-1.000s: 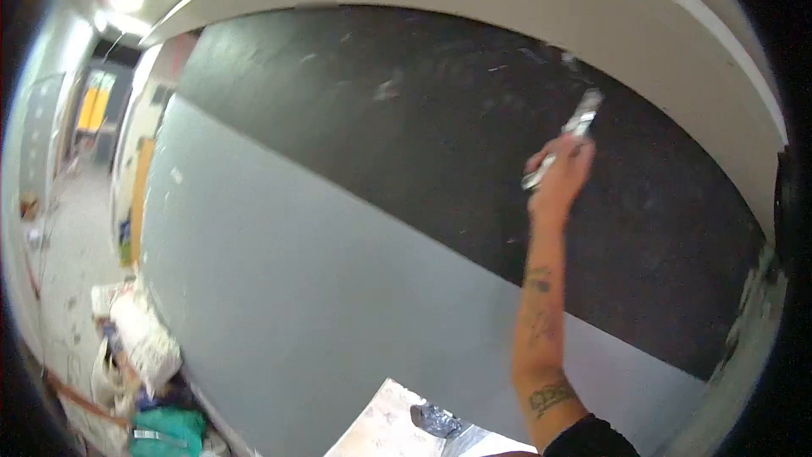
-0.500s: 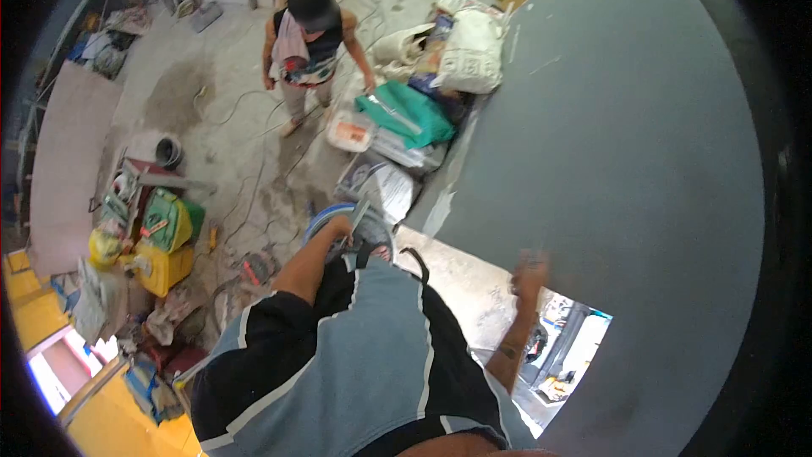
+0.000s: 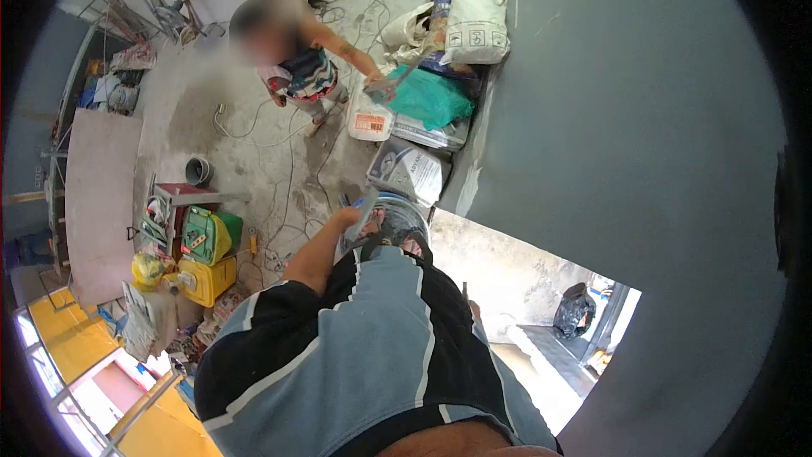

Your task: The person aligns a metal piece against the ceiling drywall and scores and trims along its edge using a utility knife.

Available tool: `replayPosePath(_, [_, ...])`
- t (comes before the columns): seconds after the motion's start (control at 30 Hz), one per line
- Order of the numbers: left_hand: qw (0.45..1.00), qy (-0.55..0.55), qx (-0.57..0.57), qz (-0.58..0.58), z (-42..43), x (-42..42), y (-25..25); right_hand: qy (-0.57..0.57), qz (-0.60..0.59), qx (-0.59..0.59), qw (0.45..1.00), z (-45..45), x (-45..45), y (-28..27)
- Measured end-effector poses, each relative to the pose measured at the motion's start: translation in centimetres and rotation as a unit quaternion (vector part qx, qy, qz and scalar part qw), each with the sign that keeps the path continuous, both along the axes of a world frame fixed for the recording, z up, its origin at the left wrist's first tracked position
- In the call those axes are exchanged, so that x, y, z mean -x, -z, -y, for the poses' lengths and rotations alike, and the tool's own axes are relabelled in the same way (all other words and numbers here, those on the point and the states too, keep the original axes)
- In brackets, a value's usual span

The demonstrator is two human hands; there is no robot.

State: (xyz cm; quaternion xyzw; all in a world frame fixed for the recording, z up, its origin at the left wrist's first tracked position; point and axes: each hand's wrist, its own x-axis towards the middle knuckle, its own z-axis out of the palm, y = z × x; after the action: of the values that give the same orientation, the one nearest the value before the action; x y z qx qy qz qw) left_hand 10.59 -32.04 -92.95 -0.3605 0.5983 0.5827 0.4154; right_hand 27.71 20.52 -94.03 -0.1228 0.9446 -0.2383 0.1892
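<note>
My left hand [image 3: 345,217] is closed around a flat metal blade tool [image 3: 367,210], at the near left side of a bucket with a blue rim [image 3: 412,198]. My right hand [image 3: 475,311] is close against my right side. My shirt hides most of it, and its fingers do not show. A thin dark edge stands up beside it; I cannot make out what it is. To the right rises the large grey wall panel [image 3: 626,135], apart from both hands.
A co-worker [image 3: 304,76] holds a flat tool over a green plastic bag [image 3: 431,100]. White sacks [image 3: 476,25] and a box [image 3: 410,171] line the wall's foot. Cables run across the floor. Yellow and green containers [image 3: 207,279] stand at left. A black bag [image 3: 575,311] shows through the opening.
My right hand has left the grey wall and come down to my side. My left hand stays by the bucket with the blade tool. The co-worker has leaned forward, and my view has shifted.
</note>
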Motion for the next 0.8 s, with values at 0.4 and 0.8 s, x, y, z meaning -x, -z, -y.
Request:
replayPosePath(0.4, [0.933,-0.316,-0.169,-0.012,-10.1,18.2,-1.5,0.574,0.277,0.204,0.743,4.9,6.4,-13.2])
replayPosePath(0.8, [0.709,-0.097,0.605,-0.349,-3.2,18.3,-8.2,0.565,0.402,0.247,0.677,6.8,1.3,-7.7])
